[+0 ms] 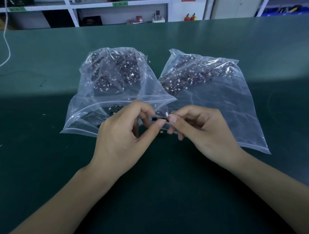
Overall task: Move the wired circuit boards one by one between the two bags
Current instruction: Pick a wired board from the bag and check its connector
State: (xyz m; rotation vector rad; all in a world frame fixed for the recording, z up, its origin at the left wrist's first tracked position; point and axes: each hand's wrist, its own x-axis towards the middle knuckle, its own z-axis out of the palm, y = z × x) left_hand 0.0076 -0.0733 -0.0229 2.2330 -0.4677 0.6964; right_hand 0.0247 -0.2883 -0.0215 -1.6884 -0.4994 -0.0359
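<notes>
Currently: one wired circuit board (pixel 158 119) pinched between left hand (pixel 124 133) and right hand (pixel 199 128); advise freeing its wire, then feeding it singly into the bag (pixel 217 106) at two o'clock.

No words or numbers can be read here. A green label (pixel 120 3) sits on the white shelf (pixel 117 6) at the back, but its writing is too blurry to make out. A red sign (pixel 188 0) at the top edge is cut off and too small to read.
</notes>
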